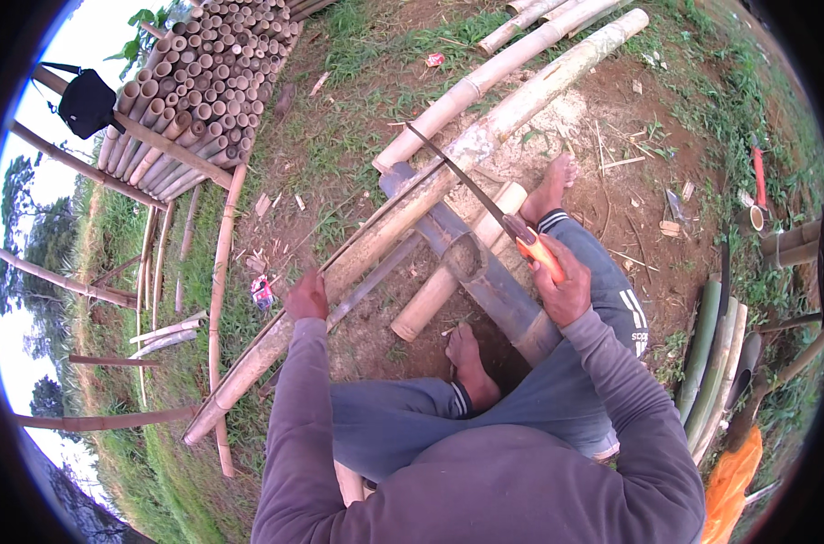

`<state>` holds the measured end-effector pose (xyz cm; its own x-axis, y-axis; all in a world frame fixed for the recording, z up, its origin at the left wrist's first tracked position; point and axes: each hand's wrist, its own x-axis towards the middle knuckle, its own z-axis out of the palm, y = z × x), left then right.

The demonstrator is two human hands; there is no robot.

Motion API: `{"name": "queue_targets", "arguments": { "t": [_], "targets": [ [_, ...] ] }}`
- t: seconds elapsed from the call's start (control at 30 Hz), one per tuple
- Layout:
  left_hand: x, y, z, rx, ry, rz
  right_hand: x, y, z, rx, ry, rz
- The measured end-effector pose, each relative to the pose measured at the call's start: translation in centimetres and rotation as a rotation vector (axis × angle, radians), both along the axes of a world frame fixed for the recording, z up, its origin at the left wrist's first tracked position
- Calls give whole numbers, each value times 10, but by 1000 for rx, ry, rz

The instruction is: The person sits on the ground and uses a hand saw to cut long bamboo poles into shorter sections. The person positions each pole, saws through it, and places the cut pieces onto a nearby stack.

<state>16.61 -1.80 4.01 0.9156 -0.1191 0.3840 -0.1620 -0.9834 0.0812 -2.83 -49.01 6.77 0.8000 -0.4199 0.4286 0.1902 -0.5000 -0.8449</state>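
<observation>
My right hand [564,279] is closed around the orange handle of a hand saw [472,189]. The saw's long, thin blade points up and left, passing over a long pale bamboo pole [557,83]. My left hand [307,296] grips the same pole lower down, its fingers wrapped over the top. A thin dark strip [375,222] runs along the pole's upper edge to that hand; whether it is loose or part of the pole, I cannot tell. Under the pole lies a thick dark bamboo [511,295], with a shorter pale bamboo piece [419,313] crossing it.
Another bamboo pole [484,82] lies alongside at the far side. Cut bamboo tubes [203,77] are stacked at the far left, near a hanging black bag [87,102]. Green poles [702,354] and an orange cloth or sheet [734,480] are at the right. My bare feet rest near the bamboo.
</observation>
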Motion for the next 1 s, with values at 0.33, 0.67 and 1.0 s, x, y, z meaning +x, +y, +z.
{"name": "queue_targets", "arguments": {
  "t": [0.33,0.67,1.0],
  "targets": [
    [2,8,-11,-26,-100,-71,26,-1,-11,21,32,16],
    [2,5,-10,-92,5,-27,20,-8,-7,104,72,2],
    [2,3,-15,-34,-8,-39,14,-5,-2,14,27,-15]
  ]
}}
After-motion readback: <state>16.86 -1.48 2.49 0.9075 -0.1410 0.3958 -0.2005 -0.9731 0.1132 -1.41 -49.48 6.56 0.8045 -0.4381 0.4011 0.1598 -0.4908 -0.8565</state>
